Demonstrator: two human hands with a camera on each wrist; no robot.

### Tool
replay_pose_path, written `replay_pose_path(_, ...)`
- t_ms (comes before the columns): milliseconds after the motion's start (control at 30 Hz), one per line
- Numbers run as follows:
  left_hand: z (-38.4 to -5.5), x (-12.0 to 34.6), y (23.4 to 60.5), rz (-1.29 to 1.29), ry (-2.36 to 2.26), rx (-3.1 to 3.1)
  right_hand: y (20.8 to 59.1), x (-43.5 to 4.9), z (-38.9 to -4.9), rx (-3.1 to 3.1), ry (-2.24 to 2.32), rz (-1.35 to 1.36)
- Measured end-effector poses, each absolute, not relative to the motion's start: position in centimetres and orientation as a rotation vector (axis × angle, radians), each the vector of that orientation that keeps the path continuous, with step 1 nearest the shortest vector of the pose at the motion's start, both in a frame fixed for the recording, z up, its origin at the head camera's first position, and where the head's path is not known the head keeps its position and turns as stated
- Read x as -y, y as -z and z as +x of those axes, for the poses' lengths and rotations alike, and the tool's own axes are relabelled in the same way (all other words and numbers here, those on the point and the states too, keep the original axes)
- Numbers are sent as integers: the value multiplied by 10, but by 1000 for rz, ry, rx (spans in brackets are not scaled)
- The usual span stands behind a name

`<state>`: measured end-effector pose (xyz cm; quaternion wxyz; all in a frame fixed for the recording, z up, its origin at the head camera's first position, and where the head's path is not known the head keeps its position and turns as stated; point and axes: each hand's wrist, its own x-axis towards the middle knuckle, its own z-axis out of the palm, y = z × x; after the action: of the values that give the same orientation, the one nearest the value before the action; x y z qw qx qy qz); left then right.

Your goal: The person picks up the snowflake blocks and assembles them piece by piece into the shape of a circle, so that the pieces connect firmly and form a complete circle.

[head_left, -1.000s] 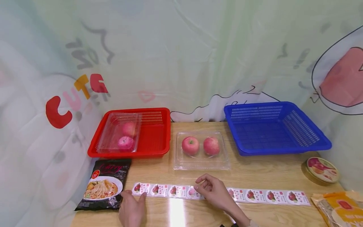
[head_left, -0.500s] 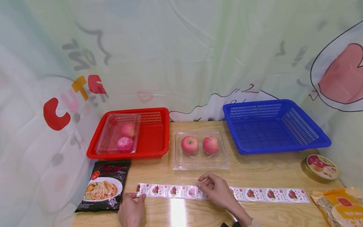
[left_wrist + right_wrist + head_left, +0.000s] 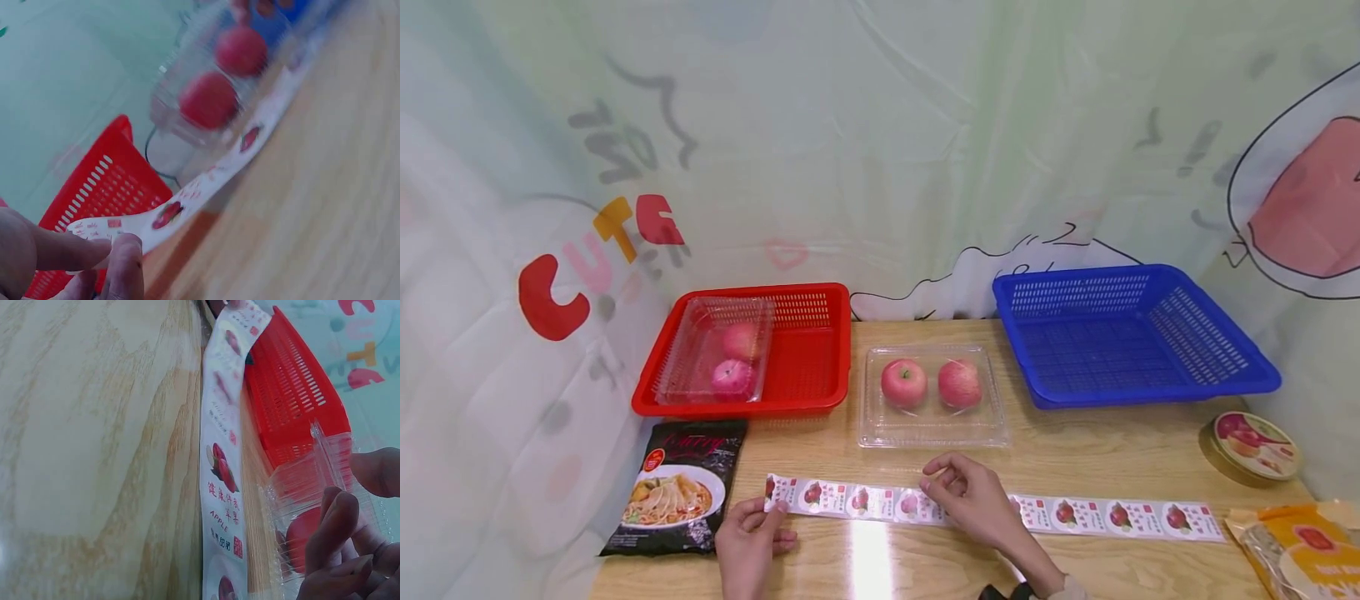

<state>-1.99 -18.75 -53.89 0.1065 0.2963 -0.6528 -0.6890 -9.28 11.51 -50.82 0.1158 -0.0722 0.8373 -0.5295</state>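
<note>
A long white strip of apple stickers (image 3: 880, 503) runs across the front of the wooden table. My left hand (image 3: 747, 542) pinches its left end between thumb and finger, and that end curves up off the table in the left wrist view. Over the middle of the strip hovers my right hand (image 3: 976, 507), its fingers loosely bent and its thumb apart from them, with nothing held. It hides a part of the strip in the head view. Behind it stands a clear plastic box (image 3: 932, 435) with two apples (image 3: 904, 385) in it.
At the back left, a red basket (image 3: 805, 410) holds another clear box (image 3: 688, 367) of fruit. A blue basket (image 3: 1075, 354) stands at the back right. A black noodle packet (image 3: 677, 492) lies left, a round tin (image 3: 1255, 447) and a yellow packet (image 3: 1300, 550) right.
My left hand has taken hold of the strip's left end and turned, raising that end from the table. The right hand has stayed nearly in place.
</note>
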Motion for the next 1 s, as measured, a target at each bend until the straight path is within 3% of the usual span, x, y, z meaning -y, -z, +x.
replay_pose_path(600, -22, 192, 539, 801, 2320, 1756, 508, -94, -100, -2266, 1680, -355)
replay_pose_path(1000, -14, 201, 538, 722, 2455, 1663, 508, -89, -104, -2330, 1654, -293)
